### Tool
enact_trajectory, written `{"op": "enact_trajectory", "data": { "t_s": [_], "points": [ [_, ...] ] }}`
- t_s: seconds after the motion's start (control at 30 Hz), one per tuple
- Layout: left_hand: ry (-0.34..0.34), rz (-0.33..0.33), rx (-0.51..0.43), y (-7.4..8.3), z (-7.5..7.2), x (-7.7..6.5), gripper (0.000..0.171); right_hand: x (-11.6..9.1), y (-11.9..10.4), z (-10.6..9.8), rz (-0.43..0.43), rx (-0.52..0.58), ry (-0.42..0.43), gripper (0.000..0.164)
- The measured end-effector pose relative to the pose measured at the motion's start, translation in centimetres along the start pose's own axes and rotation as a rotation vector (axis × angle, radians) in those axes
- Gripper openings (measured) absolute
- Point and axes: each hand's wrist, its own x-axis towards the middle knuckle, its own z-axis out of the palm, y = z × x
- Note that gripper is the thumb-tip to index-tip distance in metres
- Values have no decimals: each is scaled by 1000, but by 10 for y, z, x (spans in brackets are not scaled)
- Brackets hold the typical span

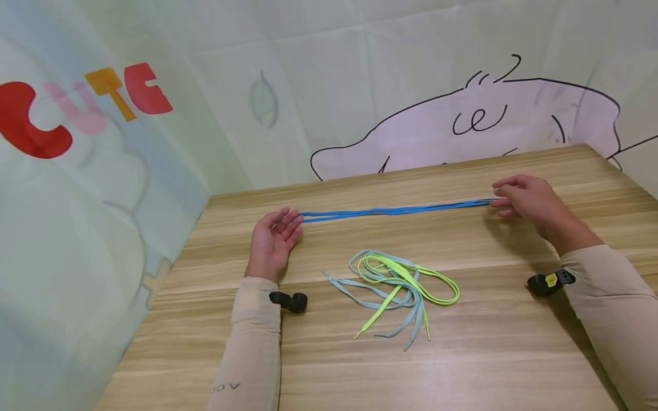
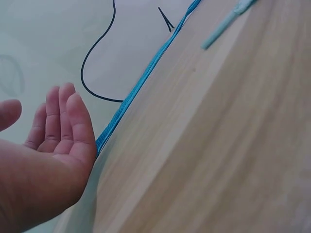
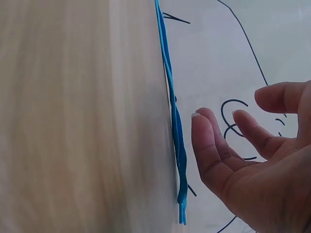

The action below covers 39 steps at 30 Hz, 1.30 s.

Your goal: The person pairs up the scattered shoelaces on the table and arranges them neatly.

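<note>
Head view: blue shoelace bundle (image 1: 396, 210) stretched across the wooden table (image 1: 488, 348); left hand (image 1: 272, 242) at its left end, fingers loosely extended, contact cannot be told; right hand (image 1: 534, 208) beside its right end, fingers parted, pinching nothing; lime-green shoelace (image 1: 401, 269) and pale-blue shoelace (image 1: 415, 319) tangled on its near side; risk: brushing fingertips could skew it; tugging one tangled lace would probably tighten the knotting.

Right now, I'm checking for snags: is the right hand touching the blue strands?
Apart: the right wrist view shows backdrop between the right hand and blue strands.
</note>
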Motion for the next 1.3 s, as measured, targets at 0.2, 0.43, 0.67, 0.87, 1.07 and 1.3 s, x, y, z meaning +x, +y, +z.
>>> {"op": "enact_trajectory", "data": {
  "t_s": [0.2, 0.43, 0.67, 0.87, 1.07, 1.3],
  "points": [
    [-6, 9, -6, 0, 0, 0, 26, -1, -7, 4, 3, 34, -21, 53],
    [-63, 30, 70, -3, 4, 0, 38, -2, -11, 12, -45, 46, -48, 45],
    [-129, 63, 229, -8, 12, 0, 20, -4, -17, 14, -60, 1, -89, 45],
    [-206, 91, 387, -11, 22, -3, 8, -4, -21, 20, -91, 46, -142, 42],
    [-269, 99, 556, -12, 26, -6, 10, -8, -26, 30, -101, -24, -188, 41],
    [-369, 118, 669, -18, 31, -6, 10, -14, -33, 37, -123, -88, -225, 40]
  ]
}}
